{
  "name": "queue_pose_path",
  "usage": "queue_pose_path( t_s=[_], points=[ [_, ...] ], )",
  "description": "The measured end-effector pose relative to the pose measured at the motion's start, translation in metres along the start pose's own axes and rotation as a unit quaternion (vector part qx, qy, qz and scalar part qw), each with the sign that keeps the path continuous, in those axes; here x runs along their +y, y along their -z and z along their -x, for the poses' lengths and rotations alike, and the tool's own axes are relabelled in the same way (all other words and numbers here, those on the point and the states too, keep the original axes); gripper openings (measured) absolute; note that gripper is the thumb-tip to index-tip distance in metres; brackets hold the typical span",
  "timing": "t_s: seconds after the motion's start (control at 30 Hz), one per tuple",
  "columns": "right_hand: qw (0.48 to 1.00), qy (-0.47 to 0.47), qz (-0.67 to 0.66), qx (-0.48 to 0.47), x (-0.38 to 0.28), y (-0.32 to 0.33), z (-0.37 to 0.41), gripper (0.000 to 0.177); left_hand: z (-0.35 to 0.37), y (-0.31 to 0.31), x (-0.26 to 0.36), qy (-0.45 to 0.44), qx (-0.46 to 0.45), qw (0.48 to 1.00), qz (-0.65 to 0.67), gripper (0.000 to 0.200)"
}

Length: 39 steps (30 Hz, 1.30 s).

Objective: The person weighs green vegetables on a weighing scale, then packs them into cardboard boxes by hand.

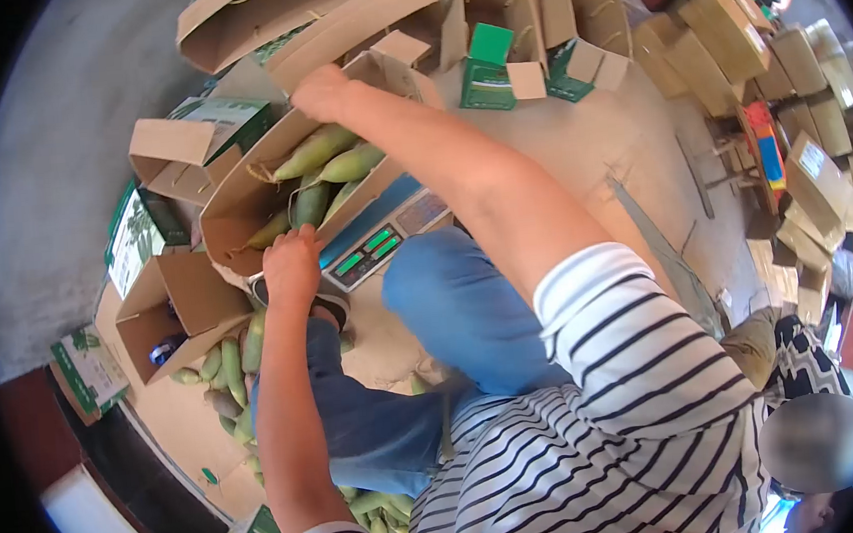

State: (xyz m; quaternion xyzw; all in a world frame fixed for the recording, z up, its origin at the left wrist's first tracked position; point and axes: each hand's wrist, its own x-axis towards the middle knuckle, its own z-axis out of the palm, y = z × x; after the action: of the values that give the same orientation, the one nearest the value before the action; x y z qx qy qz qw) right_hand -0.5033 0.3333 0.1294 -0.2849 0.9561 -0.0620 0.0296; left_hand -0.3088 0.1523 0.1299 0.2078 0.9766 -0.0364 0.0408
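Note:
A long open cardboard box [229,204] holds several long green radishes [315,153]. It sits on a digital scale [364,255] with lit green displays. My left hand [292,264] is closed on the box's near edge, its fingertips partly hidden. My right hand [323,93] is closed at the far end of the same box, gripping the rim; its fingers are mostly hidden from here.
Open cardboard boxes [496,5] stand along the far side, and another box [188,295] is at the left. Loose green radishes [232,367] lie on the floor beside my legs. Stacked boxes [724,33] and another person [805,362] are at the right.

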Motion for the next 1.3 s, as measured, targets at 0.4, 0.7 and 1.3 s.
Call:
queue_pose_path(
  t_s=[0.4,0.7,1.3],
  points=[
    [0.986,-0.076,-0.008,0.149,0.08,0.04,0.277,0.022,-0.01,0.085,0.109,-0.305,0.107,0.945,-0.044,0.005],
    [0.804,-0.587,-0.08,0.04,0.063,-0.068,0.647,0.029,-0.026,0.099,0.298,-0.498,0.235,0.823,0.142,0.005],
    [0.612,-0.77,0.086,0.157,0.107,-0.129,0.738,0.042,0.016,0.115,0.142,-0.224,0.116,0.946,0.203,0.019]
  ],
)
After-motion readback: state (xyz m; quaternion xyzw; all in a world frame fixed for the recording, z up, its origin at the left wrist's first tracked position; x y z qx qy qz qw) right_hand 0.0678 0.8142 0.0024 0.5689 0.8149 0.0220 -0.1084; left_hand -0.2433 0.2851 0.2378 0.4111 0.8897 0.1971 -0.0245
